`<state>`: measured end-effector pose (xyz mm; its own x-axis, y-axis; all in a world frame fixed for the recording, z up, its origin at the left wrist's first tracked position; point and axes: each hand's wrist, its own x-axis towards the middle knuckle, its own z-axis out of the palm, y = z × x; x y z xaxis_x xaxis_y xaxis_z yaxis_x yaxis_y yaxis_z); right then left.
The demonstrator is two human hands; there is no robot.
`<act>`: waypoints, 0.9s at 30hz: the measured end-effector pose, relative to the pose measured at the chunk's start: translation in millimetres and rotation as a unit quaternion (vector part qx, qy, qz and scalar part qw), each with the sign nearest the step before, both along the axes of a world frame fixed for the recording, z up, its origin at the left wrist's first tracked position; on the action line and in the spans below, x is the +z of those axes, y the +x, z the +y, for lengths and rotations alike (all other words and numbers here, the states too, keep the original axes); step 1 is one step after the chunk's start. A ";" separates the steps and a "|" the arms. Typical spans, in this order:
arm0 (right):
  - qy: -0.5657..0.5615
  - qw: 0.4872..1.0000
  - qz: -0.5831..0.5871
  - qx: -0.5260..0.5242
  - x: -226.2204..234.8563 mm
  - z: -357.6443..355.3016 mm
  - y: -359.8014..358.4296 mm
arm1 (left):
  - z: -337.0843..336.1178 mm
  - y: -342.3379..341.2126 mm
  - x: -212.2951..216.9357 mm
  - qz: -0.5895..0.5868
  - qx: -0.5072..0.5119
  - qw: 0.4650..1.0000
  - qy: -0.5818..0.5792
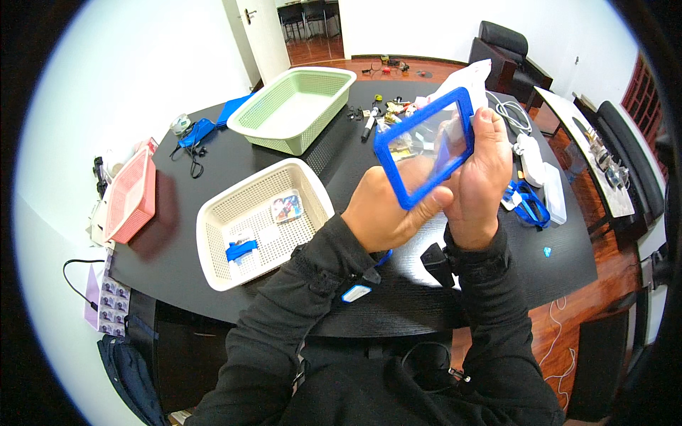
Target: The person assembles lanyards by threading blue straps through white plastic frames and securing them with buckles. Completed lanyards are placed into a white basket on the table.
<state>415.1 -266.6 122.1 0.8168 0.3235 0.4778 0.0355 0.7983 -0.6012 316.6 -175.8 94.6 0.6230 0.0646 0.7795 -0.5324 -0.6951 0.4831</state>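
Centre-right of frame: both hands clamped on the blue-framed clear badge holder [425, 145], left hand [387, 213] at its lower edge, right hand [479, 174] alongside. Seemingly inserting a card; next needs careful alignment.

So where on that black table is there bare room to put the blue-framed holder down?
Bare black table lies between the pink basket and the cream basket, and along the near edge right of the right hand. The far end behind the blue-framed holder, past the green basket, is crowded with small parts and cables.
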 end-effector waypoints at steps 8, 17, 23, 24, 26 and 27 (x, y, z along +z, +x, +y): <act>-0.110 0.976 -0.185 0.021 3.4 -9.5 4.4 | 9.8 -4.4 7.2 0.098 -0.105 0.960 -0.241; -0.116 0.838 -0.454 -0.279 0.9 -14.7 31.8 | 25.6 -23.0 24.0 0.248 -0.320 0.774 -0.486; -0.351 0.722 -0.579 -0.142 21.0 -35.6 30.2 | 30.7 -43.0 37.2 0.116 -0.404 0.769 -0.482; -0.344 0.729 -0.585 -0.090 22.5 -36.2 28.6 | 30.8 -43.9 38.3 0.091 -0.392 0.765 -0.503; -0.349 0.738 -0.577 -0.022 24.1 -36.8 25.8 | 34.2 -43.4 41.3 0.048 -0.438 0.749 -0.495; -0.355 0.739 -0.573 -0.014 24.7 -37.2 24.9 | 35.0 -43.6 41.8 0.028 -0.448 0.730 -0.515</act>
